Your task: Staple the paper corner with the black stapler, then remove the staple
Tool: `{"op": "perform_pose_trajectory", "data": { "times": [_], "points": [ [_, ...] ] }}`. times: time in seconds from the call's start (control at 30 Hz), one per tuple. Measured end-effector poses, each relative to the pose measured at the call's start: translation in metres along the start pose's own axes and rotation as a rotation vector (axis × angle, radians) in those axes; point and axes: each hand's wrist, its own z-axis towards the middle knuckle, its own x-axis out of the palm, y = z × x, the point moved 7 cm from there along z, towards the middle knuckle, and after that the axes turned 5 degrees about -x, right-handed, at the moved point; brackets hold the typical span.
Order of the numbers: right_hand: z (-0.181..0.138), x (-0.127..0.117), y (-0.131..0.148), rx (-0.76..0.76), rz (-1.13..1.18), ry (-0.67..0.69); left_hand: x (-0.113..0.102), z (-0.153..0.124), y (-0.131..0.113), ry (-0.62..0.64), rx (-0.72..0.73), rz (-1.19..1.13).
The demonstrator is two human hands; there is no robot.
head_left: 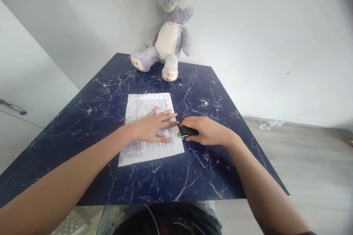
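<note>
A printed sheet of paper (pixel 143 107) lies in the middle of the dark blue marbled table (pixel 110 88). My left hand (pixel 153 126) rests flat on the sheet with its fingers spread, pressing it down. My right hand (pixel 208 131) is closed around a small black stapler (pixel 186 131) at the sheet's right edge. The stapler's metal mouth touches the paper's edge, just beside my left fingertips.
A grey and white plush rabbit (pixel 168 33) sits at the table's far edge against the white wall. A small clear plastic item (pixel 271 124) lies on the grey floor to the right. A white cabinet with a dark handle (pixel 13 107) stands at left.
</note>
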Motion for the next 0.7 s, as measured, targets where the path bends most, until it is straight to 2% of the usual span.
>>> {"op": "perform_pose_trajectory", "data": {
  "times": [0.13, 0.2, 0.27, 0.33, 0.43, 0.5, 0.6, 0.7],
  "points": [
    [-0.027, -0.023, -0.038, 0.136, 0.048, -0.025, 0.002, 0.001, 0.001, -0.017, 0.015, 0.003],
    [-0.038, -0.039, -0.059, 0.279, 0.015, -0.163, -0.001, 0.001, 0.0, -0.068, 0.045, -0.017],
    [-0.045, -0.053, -0.07, 0.432, 0.017, -0.379, -0.015, -0.001, 0.0, -0.221, 0.055, -0.069],
    [-0.038, -0.054, -0.066, 0.522, 0.079, -0.547, -0.042, -0.011, 0.008, -0.541, 0.0, -0.17],
    [0.005, -0.033, -0.04, 0.498, 0.162, -0.569, -0.079, -0.05, 0.027, -1.133, -0.154, -0.264],
    [0.045, -0.014, -0.017, 0.422, 0.134, -0.51, -0.09, -0.072, 0.033, -1.356, -0.231, -0.234],
    [0.099, 0.009, 0.003, 0.373, -0.01, -0.393, -0.094, -0.081, 0.036, -1.411, -0.283, -0.209],
    [0.122, 0.019, 0.007, 0.359, -0.056, -0.372, -0.094, -0.08, 0.038, -1.381, -0.296, -0.233]
  ]
}}
